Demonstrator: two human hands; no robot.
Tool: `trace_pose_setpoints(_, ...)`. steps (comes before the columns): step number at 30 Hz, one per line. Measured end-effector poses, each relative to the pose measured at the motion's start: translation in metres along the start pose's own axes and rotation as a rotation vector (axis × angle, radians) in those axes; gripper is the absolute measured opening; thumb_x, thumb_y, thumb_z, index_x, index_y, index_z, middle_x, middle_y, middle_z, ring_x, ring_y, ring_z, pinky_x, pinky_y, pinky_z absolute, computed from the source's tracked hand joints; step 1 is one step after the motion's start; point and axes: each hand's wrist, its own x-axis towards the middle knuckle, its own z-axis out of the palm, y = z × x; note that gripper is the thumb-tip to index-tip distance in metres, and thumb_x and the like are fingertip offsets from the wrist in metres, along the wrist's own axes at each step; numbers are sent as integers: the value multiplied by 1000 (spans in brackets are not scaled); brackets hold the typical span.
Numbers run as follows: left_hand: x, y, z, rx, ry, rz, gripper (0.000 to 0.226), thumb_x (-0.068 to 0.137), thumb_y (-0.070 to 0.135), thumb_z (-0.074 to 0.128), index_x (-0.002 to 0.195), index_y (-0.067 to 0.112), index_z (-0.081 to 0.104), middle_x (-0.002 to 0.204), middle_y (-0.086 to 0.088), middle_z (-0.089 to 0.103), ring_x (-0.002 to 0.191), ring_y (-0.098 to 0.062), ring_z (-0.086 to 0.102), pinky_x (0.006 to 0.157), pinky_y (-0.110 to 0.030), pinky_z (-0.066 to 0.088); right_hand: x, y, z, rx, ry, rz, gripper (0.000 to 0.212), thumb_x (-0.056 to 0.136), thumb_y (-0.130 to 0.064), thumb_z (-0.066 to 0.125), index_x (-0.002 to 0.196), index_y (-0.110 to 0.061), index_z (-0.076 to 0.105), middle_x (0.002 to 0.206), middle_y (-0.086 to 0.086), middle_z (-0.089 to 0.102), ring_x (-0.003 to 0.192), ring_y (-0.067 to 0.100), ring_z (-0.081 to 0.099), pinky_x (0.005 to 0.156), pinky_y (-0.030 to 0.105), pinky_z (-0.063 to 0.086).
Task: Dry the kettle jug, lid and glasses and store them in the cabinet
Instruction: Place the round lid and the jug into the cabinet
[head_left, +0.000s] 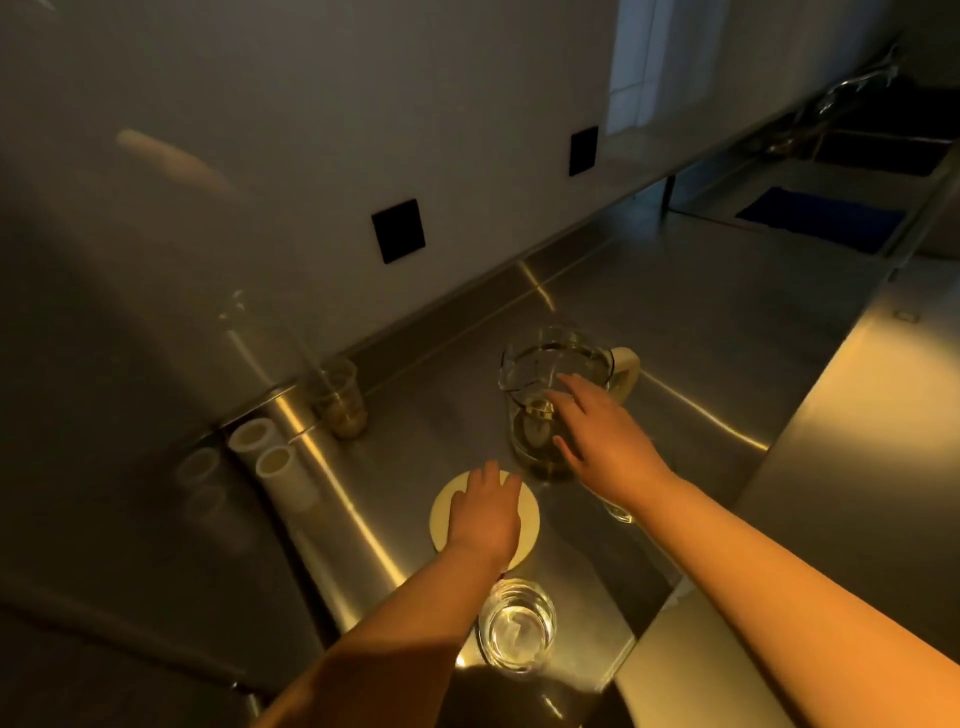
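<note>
While I'm watching the head view, the left hand (485, 512) is lying flat on the round cream lid (527, 512), fingers straight and spread, nothing curled around it. That lid sits flat on the steel counter (701, 322), near the middle of the view.

The right hand (602, 431) is stretched out with relaxed fingers against the near side of the glass kettle jug (540, 384); it looks like a touch, no real grasp on it. The jug stands upright, long axis vertical, just beyond and right of the lid. Its cream handle (626, 371) points to the far right, and the spout lip seems to face left, though clear glass makes that hard to call.

One glass (517, 626) stands upright near me, just this side of the lid. Another glass (340, 397) stands far left by the wall. A bit of a third glass (618, 512) peeks out under the right wrist.

Two white tubes (272, 460) lie on the left. A blue cloth (821, 218) lies far right, near the sink (883, 150).
</note>
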Motion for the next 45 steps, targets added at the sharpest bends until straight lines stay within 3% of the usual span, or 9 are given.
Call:
trace_pose_setpoints(3, 9, -9, 11, 12, -31, 21, 49, 95, 24, 50, 141, 22, 33, 146, -8, 27, 131, -27, 31, 100, -39, 42, 13, 4, 14, -18, -10, 6, 62, 88, -21, 57, 144, -16, 30, 151, 11, 27, 140, 26, 21, 114, 36, 13)
trace_pose_setpoints(7, 15, -17, 25, 35, -89, 42, 47, 94, 21, 49, 139, 21, 34, 143, -9, 29, 128, -27, 33, 94, -40, 45, 27, 7, 30, 16, -20, 33, 66, 83, -14, 60, 143, -16, 32, 146, 9, 35, 134, 26, 30, 112, 37, 20)
trace_pose_setpoints(11, 20, -20, 35, 29, -123, 41, 48, 94, 16, 49, 139, 19, 33, 143, -10, 28, 127, -29, 32, 93, -41, 46, 34, 7, 45, -34, -34, 40, 71, 79, -11, 64, 142, -17, 32, 140, 7, 44, 128, 25, 38, 112, 39, 17)
trace_pose_setpoints(17, 25, -18, 46, 11, -171, 18, 49, 92, 11, 51, 137, 16, 34, 143, -12, 26, 128, -31, 31, 90, -43, 45, 42, 8, 58, -130, -6, 59, 75, 72, -10, 71, 138, -19, 37, 126, 6, 54, 116, 27, 47, 99, 34, 28)
trace_pose_setpoints(26, 31, -24, 55, 23, -186, -7, 51, 92, 10, 52, 138, 15, 33, 142, -12, 30, 128, -31, 32, 91, -42, 45, 48, 9, 68, -161, 27, 133, 51, 70, -11, 73, 114, -20, 50, 111, 4, 60, 105, 25, 53, 95, 37, 34)
trace_pose_setpoints(31, 32, -23, 55, 29, -196, -16, 53, 92, 12, 53, 140, 15, 31, 142, -14, 30, 128, -32, 32, 93, -42, 43, 53, 11, 67, -123, 72, 147, 32, 73, -14, 70, 100, -22, 54, 95, 2, 65, 90, 25, 58, 83, 37, 38)
trace_pose_setpoints(39, 31, -27, 55, 36, -185, -43, 52, 91, 11, 53, 138, 15, 32, 141, -15, 32, 127, -33, 34, 93, -42, 44, 50, 5, 61, -71, 213, 160, 28, 60, -8, 80, 75, -19, 59, 64, 3, 61, 64, 27, 58, 62, 34, 43)
trace_pose_setpoints(45, 27, -24, 46, 53, -162, -51, 56, 86, 10, 59, 136, 13, 33, 139, -16, 33, 125, -34, 35, 91, -41, 44, 48, 8, 60, -37, 199, 154, 24, 68, -10, 75, 82, -21, 59, 73, 3, 64, 73, 26, 59, 72, 37, 44)
